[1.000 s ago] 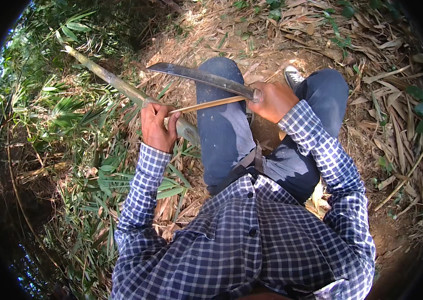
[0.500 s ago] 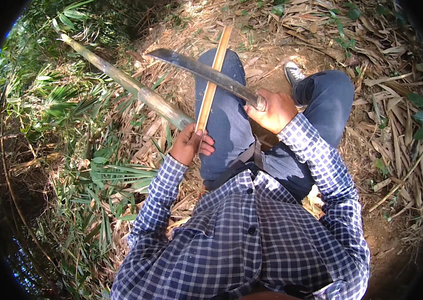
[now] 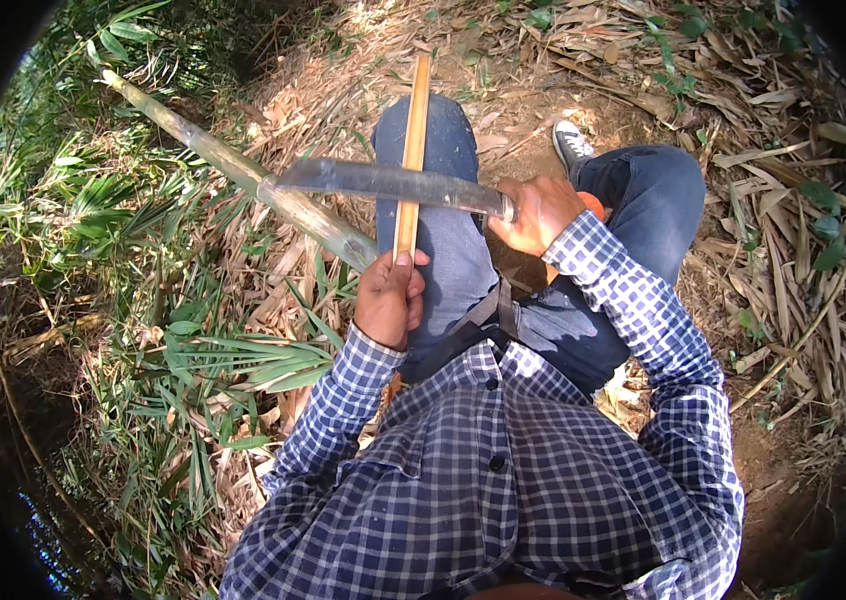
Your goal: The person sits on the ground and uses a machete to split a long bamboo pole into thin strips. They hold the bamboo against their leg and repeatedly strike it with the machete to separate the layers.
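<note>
Leaf-litter ground | left hand (image 3: 390, 297) grip: bamboo strip (image 3: 412, 150) pts fwd | machete (image 3: 393, 183) crosswise

Bamboo strip (image 3: 411, 150) swung from lying across lap to pointing straight away over left knee; left hand (image 3: 390, 297) dropped nearer body; machete blade (image 3: 383, 182) now crosses strip squarely

Harsh dappled sunlight, deep shade at left, sharp centre, black fisheye-bent rim.
</note>
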### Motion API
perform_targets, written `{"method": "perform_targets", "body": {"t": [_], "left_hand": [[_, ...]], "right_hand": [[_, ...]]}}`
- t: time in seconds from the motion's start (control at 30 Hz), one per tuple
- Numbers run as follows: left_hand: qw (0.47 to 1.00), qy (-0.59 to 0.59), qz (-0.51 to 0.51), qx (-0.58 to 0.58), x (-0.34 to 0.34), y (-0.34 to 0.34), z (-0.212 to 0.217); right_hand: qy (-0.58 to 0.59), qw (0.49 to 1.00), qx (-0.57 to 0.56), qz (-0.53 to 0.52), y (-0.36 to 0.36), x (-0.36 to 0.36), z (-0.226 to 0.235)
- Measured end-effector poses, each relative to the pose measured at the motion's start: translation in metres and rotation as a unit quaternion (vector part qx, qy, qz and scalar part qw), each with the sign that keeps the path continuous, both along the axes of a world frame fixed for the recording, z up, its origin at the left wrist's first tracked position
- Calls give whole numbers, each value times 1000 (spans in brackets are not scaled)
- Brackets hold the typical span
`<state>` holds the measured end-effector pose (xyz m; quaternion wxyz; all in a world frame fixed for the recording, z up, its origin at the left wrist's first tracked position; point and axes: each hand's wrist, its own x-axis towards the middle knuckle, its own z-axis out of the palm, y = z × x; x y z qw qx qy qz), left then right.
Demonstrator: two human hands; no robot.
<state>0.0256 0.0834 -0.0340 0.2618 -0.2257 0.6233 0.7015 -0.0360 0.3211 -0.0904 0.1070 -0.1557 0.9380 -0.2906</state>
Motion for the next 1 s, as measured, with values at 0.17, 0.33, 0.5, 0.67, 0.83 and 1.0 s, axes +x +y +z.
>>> {"method": "perform_targets", "body": {"t": [0.17, 0.33, 0.5, 0.67, 0.83, 1.0], "left_hand": [[1000, 11, -14, -16, 8, -7, -2], [1000, -3, -3, -8, 8, -4, 4], [1000, 6, -14, -21, 19, -8, 3], [1000, 0, -10, -19, 23, -14, 5], [1000, -15, -2, 1, 29, -20, 4], [999, -11, -10, -30, 35, -16, 9]], "right_hand": [[22, 999, 24, -1, 3, -5, -1], [-1, 1000, 2, 10, 7, -9, 4], [-39, 998, 48, -17, 12, -24, -9], [46, 999, 16, 4, 6, -14, -1], [46, 997, 25, -63, 16, -43, -15], [22, 999, 29, -2, 14, -24, -6]]}}
